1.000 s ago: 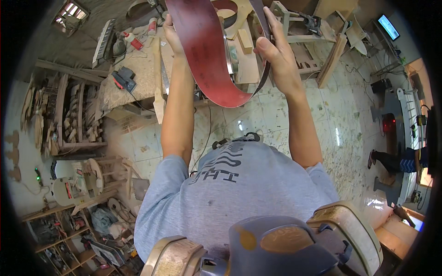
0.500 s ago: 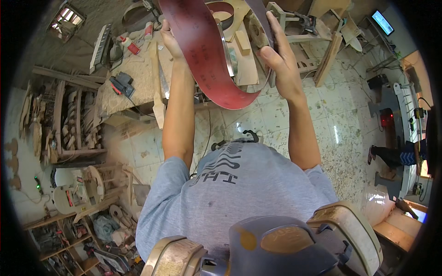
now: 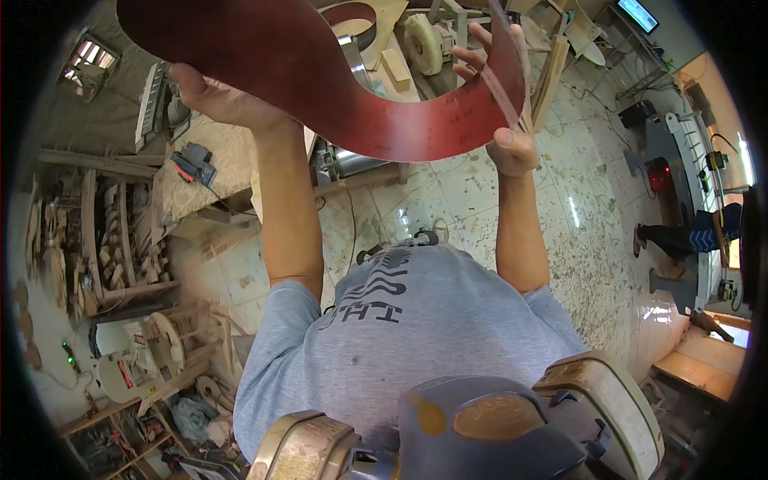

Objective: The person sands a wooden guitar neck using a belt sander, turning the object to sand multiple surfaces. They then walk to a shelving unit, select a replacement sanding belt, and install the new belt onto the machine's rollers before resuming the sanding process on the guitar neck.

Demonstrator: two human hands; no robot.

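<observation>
Head view: I hold a wide red-brown band (image 3: 416,132) up in the air in front of my body, between my left grip (image 3: 228,100) and my right grip (image 3: 516,152).
Left grip: it supports the lower edge of the band's left part; the thumb is in sight, but the rest is hidden behind the band, so I cannot tell how firmly it presses.
Right grip: it pinches the right part, with the thumb at the lower edge and some bent fingers (image 3: 472,58) on the inner side of the curve.
Slack in the middle: it hangs without support, so I judge that bringing the hands closer could make it sag more and fold, and a sharp fold could leave a crease.
Edge under the thumb: the hold there seems to be near the border, so a twist of the wrist could let the band slip or spring away.
Tabletop (image 3: 232,144): it carries a black-and-red power tool (image 3: 194,164); a shiny metal drum (image 3: 360,162) shows just below the curve, and a careless lowering might catch the edge on it.
Band direction: its broad face looks toward me at the left and middle, then turns nearly edge-on at the right.
Long axis: it runs from upper left, down through the middle, and up again at right, past the upper border.
</observation>
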